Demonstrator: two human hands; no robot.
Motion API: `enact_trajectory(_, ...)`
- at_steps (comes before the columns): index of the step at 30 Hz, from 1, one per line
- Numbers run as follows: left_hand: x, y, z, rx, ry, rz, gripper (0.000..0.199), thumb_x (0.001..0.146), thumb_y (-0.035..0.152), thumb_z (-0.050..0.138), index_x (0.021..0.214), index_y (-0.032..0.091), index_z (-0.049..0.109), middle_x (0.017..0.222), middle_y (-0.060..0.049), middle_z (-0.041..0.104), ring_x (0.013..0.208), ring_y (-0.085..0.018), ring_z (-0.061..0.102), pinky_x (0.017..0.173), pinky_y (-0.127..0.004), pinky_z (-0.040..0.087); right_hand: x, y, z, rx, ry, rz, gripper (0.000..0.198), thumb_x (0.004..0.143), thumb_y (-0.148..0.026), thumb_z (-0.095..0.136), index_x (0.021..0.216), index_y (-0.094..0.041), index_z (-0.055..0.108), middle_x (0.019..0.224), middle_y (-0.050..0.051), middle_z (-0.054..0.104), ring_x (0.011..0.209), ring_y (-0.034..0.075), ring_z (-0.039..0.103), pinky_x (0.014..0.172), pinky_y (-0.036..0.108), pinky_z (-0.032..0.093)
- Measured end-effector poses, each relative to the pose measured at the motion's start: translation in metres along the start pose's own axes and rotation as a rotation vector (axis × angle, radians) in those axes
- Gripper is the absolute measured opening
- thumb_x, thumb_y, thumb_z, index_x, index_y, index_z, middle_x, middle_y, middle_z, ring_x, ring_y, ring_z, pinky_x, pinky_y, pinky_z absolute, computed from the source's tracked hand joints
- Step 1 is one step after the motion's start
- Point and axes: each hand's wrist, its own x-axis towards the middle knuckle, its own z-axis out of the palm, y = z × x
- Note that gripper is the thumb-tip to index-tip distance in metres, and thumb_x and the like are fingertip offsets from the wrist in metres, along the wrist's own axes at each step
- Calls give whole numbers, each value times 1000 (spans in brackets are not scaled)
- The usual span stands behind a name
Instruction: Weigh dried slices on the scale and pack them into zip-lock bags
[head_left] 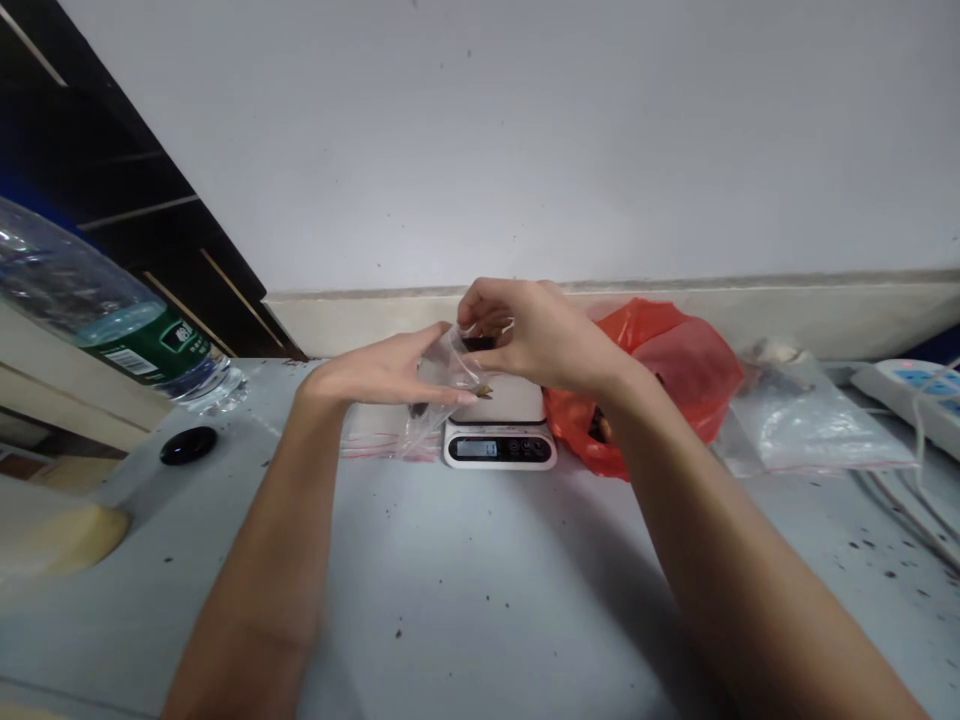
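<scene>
My left hand (pixel 386 372) holds a small clear plastic bag (pixel 456 362) between thumb and fingers, above the left side of a white digital kitchen scale (pixel 459 462). Bent over the bag's mouth from the right is my right hand (pixel 529 325), its fingers curled in a pinch; what they grip is hidden. A dark thing (pixel 480 343) shows beneath those fingers, too shaded to name. Several small brownish pieces (pixel 484 392) lie on or just above the scale's plate, near my left thumb. The scale's display is lit, its digits too small to read.
Flat clear zip bags (pixel 364 440) lie left of the scale. On its right sits an open red plastic bag (pixel 694 365) with brown pieces inside. Farther right are a clear bag (pixel 817 425) and a white power strip (pixel 911 385). A water bottle (pixel 150 345) and black lid (pixel 189 445) are left.
</scene>
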Motion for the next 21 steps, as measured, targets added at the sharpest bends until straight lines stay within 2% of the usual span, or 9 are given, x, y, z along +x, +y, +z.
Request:
enact_trajectory(5, -2, -2, -3, -79, 32, 25, 94, 78, 77, 73, 152, 25, 47, 147, -11, 68, 134, -36, 62, 102, -41, 50, -1, 0, -5, 233, 19, -58, 10, 84, -20, 77, 91, -21, 69, 106, 6, 79, 107, 23, 75, 93, 37, 59)
enact_trajectory(9, -4, 1, -4, -78, 35, 18, 94, 79, 78, 71, 151, 23, 47, 131, -11, 75, 120, -35, 70, 95, -41, 52, -1, 2, -6, 305, -3, -4, 6, 86, -19, 75, 89, -21, 70, 91, 4, 79, 91, 21, 76, 77, 32, 59)
enact_trajectory(12, -7, 2, -5, -79, 18, 36, 95, 81, 77, 69, 157, 26, 43, 132, -9, 76, 119, -34, 71, 93, -40, 53, 1, 6, -5, 221, 52, 46, 3, 88, -16, 69, 87, -19, 70, 82, 3, 76, 80, 18, 74, 67, 28, 55)
enact_trajectory(15, -11, 0, -8, -2, 41, -2, 89, 82, 72, 69, 156, 29, 46, 143, -8, 71, 128, -34, 67, 98, -38, 52, 0, 11, -8, -70, 107, 243, 15, 87, -14, 66, 100, -18, 73, 91, 6, 77, 84, 20, 73, 69, 29, 55)
enact_trajectory(16, -13, 0, -9, 25, 51, -16, 87, 82, 71, 69, 154, 28, 48, 146, -8, 70, 130, -35, 66, 98, -38, 51, -1, 12, -9, -189, 66, 340, 24, 86, -16, 69, 109, -19, 74, 100, 8, 79, 90, 23, 74, 71, 30, 55)
enact_trajectory(18, -15, -1, -12, 60, 67, -39, 86, 81, 71, 68, 153, 26, 50, 148, -8, 68, 132, -36, 64, 98, -38, 51, -3, 13, -12, -381, -115, 523, 45, 82, -20, 75, 127, -23, 74, 119, 11, 78, 101, 27, 74, 76, 33, 57)
enact_trajectory(20, -16, -2, -13, 74, 71, -49, 88, 81, 71, 67, 154, 26, 49, 150, -9, 67, 133, -37, 64, 99, -38, 51, -4, 13, -12, -494, -299, 627, 62, 77, -17, 77, 137, -28, 71, 130, 10, 76, 105, 29, 73, 76, 33, 57)
enact_trajectory(21, -16, -1, -13, 75, 68, -51, 89, 80, 71, 66, 155, 26, 48, 151, -9, 67, 133, -37, 63, 100, -38, 51, -4, 13, -11, -528, -349, 646, 65, 75, -13, 76, 138, -30, 71, 130, 10, 75, 104, 28, 74, 74, 31, 56)
